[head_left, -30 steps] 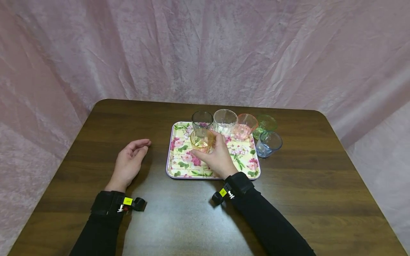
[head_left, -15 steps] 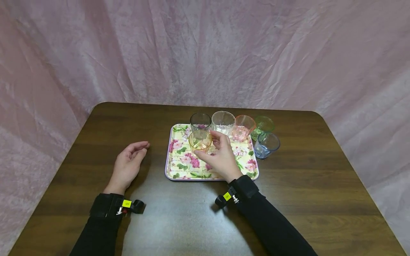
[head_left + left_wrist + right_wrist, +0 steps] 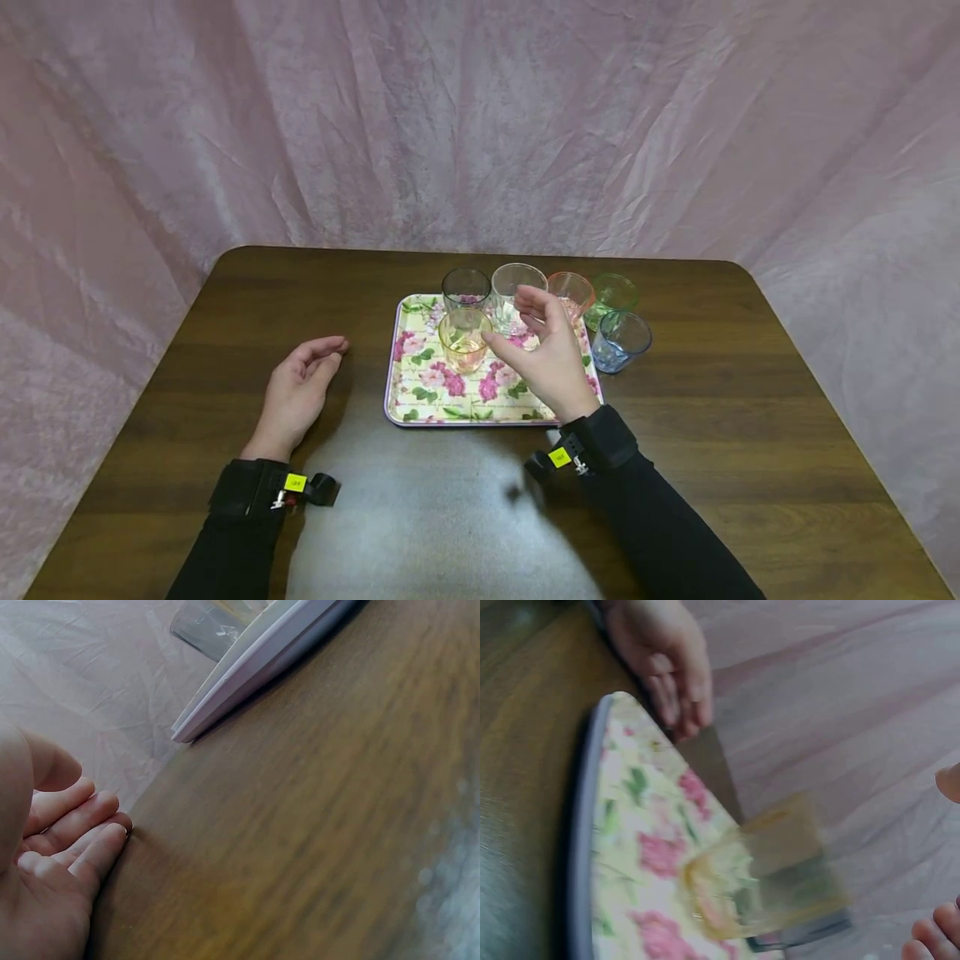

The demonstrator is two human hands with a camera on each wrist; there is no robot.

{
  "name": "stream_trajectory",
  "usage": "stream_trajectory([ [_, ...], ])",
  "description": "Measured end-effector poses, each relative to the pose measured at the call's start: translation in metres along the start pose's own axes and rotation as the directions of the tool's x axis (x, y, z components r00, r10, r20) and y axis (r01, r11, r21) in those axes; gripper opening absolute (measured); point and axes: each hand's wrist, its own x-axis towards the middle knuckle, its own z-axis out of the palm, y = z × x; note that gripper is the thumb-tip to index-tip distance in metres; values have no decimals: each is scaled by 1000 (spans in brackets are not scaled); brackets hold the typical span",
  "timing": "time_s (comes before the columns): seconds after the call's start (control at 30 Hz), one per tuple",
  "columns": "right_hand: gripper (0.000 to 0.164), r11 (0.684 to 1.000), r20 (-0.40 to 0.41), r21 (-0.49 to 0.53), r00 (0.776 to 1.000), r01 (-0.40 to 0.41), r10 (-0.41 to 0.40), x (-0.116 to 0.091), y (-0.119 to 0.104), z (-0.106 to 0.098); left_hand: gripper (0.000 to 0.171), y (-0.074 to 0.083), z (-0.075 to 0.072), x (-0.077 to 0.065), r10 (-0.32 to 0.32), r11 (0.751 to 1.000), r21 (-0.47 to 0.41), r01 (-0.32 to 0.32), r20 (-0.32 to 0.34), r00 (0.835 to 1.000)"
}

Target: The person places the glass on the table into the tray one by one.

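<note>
A yellow-tinted glass (image 3: 463,348) stands upright on the floral tray (image 3: 427,408), left of its middle. Just to the right of it my right hand (image 3: 551,354) is in the air over the tray, fingers loosely bent and thumb apart, holding nothing. In the right wrist view the yellow glass (image 3: 765,870) shows blurred, apart from the fingertips (image 3: 937,934). Behind it on the tray are a dark grey glass (image 3: 467,287), a clear glass (image 3: 510,312) and a pink glass (image 3: 573,287). My left hand (image 3: 296,392) rests on the table left of the tray, relaxed and holding nothing.
Off the tray's right edge, a blue glass (image 3: 621,342) and a green glass (image 3: 613,296) stand on the wooden table (image 3: 712,417). A pink curtain (image 3: 480,125) hangs behind the table's far edge.
My right hand has let go of the yellow glass and moved right, away from it. The glass stays on the tray. My left hand has stayed in place.
</note>
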Motion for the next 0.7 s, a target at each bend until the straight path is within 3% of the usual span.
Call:
stream_trajectory([
  [0.27,77,995,-71,56,995,79,-75,5,-20,-26,46,-3,-1,-1,-9,1000,-10,9,6,1000],
  [0.7,71,993,-210,65,974,99,-83,8,-33,-73,45,3,-1,-2,11,999,-37,-10,5,1000],
])
